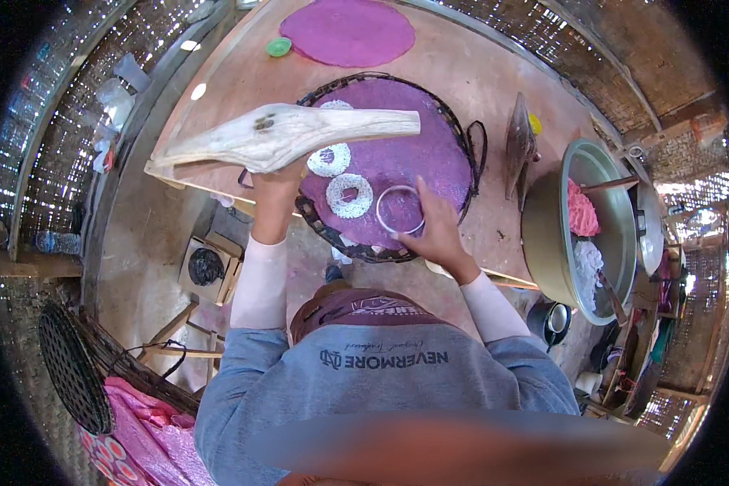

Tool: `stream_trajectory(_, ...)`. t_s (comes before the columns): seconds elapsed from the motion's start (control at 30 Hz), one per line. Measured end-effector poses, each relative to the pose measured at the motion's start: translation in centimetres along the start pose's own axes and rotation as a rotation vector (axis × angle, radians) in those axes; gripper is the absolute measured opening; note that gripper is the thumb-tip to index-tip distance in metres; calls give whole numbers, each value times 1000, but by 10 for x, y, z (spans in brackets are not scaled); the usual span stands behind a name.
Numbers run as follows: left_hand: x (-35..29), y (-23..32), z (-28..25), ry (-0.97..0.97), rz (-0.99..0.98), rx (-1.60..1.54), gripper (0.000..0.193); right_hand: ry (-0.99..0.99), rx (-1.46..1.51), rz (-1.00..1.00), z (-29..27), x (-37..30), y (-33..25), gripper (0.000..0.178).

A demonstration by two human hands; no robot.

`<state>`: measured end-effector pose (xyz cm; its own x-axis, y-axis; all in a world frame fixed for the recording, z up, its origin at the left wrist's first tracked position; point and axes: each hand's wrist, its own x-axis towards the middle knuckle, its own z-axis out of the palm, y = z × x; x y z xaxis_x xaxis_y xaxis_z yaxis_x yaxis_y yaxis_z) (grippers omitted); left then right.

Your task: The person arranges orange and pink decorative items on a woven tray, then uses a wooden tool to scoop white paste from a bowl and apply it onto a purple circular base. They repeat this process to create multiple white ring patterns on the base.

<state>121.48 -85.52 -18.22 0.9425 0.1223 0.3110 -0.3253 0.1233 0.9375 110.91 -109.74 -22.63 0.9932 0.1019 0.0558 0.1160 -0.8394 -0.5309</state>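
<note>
My left hand [277, 182] is closed around the underside of a long, pale wooden tool [300, 134], raised over the table's left part. It is broad in the middle with small dark holes and tapers at both ends. Below and beyond it lies a round woven tray [469, 154] lined with a purple sheet [413, 158]. White lacy rings [334, 198] sit on the sheet's left half, one partly hidden behind the tool. My right hand [439, 231] grips a thin pale hoop [379, 212] between thumb and fingers at the tray's near right. I cannot tell whether the hoop touches the sheet.
A pink-purple round sheet [348, 32] and a green lid [279, 47] lie at the table's far side. To the right stand a dark wooden tool [520, 150] and a large basin [543, 243] holding pink dough [581, 211] and white dough [588, 271]. A cardboard box [228, 275] is below left.
</note>
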Motion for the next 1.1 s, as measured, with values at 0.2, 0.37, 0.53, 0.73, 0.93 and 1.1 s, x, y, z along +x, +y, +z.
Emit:
stream_trajectory(0.2,-7,-80,-9,-231,426,424,50,463,240,-190,-28,14,-5,71)
stream_trajectory(0.37,-14,-40,20,-651,138,-88,46,389,417,-433,-127,25,-55,34)
stream_trajectory(0.53,5,118,75,-1036,560,413,37,425,765,-253,-170,63,-58,32)
stream_trajectory(0.73,26,125,83,-771,1153,1006,19,349,980,14,-170,79,-114,35)
stream_trajectory(0.93,34,121,63,-1188,733,813,22,351,531,-437,-178,33,-143,40)
stream_trajectory(1.1,52,107,60,-1410,464,588,19,419,228,-528,-207,-10,-138,39)
